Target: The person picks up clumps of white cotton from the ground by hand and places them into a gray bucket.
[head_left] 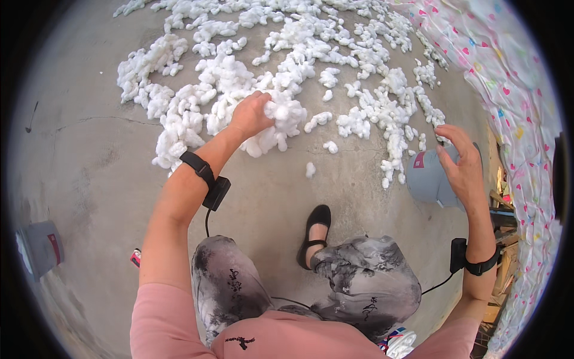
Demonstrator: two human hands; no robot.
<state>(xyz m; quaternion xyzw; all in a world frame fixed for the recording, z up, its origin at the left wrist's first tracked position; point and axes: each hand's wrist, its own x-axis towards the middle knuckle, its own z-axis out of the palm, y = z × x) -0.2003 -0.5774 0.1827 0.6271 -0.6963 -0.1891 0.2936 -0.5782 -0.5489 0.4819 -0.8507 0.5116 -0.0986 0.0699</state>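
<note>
Across the grey concrete floor (89,179), see white fluffy fibre clumps (226,75) spread widely, apt to gather grit. At right, watch the grey-blue round plastic bucket (426,179): might tip if bumped by the right hand (466,170), with fingers wide apart and contact uncertain. With left hand (253,115) closed on a white tuft (288,118), might shed bits if pinching loosely.

White fluff (299,67); grey buckets (429,180); pink shirt (281,336); black-grey mottled trousers (373,281); heart-dotted white sheet (526,140).

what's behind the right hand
A grey bucket with a red label shows behind the right hand. The hand covers part of the bucket, whose inside can't be seen.
</note>
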